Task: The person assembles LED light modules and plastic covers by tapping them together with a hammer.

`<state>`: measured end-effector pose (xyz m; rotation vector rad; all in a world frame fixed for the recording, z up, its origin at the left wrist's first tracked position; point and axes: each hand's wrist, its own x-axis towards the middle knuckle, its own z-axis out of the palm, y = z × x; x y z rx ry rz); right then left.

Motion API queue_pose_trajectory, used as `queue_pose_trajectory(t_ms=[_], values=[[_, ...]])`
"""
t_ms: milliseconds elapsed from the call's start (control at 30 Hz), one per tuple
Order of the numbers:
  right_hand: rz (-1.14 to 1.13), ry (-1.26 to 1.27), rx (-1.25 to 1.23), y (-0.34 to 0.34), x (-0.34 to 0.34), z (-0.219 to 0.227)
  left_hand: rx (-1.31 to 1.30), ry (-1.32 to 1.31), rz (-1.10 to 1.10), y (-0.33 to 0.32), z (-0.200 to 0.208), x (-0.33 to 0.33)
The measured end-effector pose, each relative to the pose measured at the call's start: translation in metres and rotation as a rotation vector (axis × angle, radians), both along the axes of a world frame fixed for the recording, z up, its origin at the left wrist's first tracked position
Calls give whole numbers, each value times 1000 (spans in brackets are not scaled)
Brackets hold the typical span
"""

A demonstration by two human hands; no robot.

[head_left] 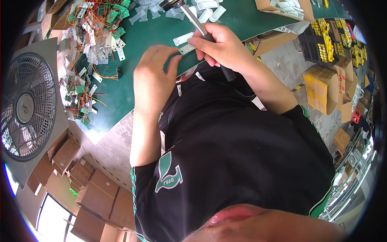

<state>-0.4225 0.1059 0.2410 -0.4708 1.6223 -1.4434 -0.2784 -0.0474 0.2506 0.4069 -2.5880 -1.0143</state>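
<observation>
My right hand (225, 46) is closed round a hammer (197, 22) with a metal shaft and dark grip. The hammer's head points away from me over the green table. Beneath the right thumb and fingers shows a small white LED board (186, 49); I cannot tell whether they grip it. My left hand (155, 66) is bent at the board's left end, thumb and forefinger apart. Contact between its fingertips and the board is unclear. A white plastic housing (183, 38) lies just beyond the board.
Wired circuit boards (109, 24) are heaped on the table's left side. Clear plastic pieces (151, 10) and white housings (211, 14) lie at the far side. A carton of white parts (288, 10) stands far right. A fan (26, 107) is at the left.
</observation>
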Motion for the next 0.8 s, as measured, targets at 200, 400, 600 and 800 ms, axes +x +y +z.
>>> queue_pose_trajectory(t_ms=[200,400,600,800], values=[[45,95,62,-8,-8,-10,-43,-38,2,-5,-5,-11],[48,300,160,-18,-15,-21,-110,-75,0,-9,-18,-18],[104,597,240,-26,-18,-31,-118,-75,-17,-12,-27,-20],[157,652,273,-27,-20,-31,-59,-81,-27,-13,-28,-19]])
